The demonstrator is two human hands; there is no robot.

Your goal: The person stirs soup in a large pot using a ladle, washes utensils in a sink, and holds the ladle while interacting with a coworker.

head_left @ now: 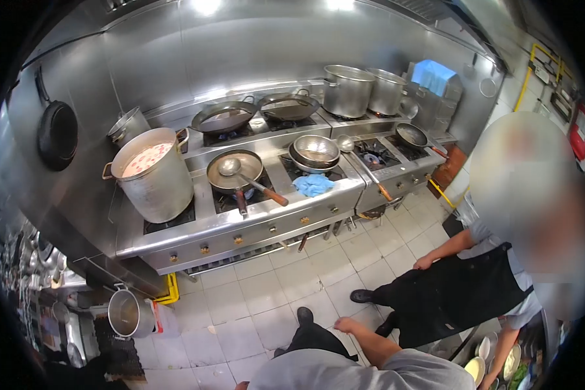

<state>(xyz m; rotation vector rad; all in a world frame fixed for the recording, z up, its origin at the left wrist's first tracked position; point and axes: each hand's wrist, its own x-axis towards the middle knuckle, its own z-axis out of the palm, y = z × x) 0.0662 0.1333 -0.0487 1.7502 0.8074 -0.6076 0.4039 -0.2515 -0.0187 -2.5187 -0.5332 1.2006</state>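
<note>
My right hand (348, 324) hangs in front of my body above the tiled floor, its fingers loosely curled and too small to read clearly. Only a sliver of my left hand (242, 385) shows at the bottom edge, its fingers hidden. Neither hand touches the stove (253, 237). On the stove's front row are a large pot (156, 188) of light liquid with reddish pieces, a frying pan (222, 160) with a ladle (229, 167) resting in it, a metal strainer (316, 149) over a bowl, and a blue cloth (313, 185).
Two woks (223, 117) (288, 107) and two tall pots (348, 92) (387, 91) stand behind. A co-worker in a black apron (461, 296) stands at right, one hand near plates. An empty pot (130, 313) sits low at left. Burner flames show.
</note>
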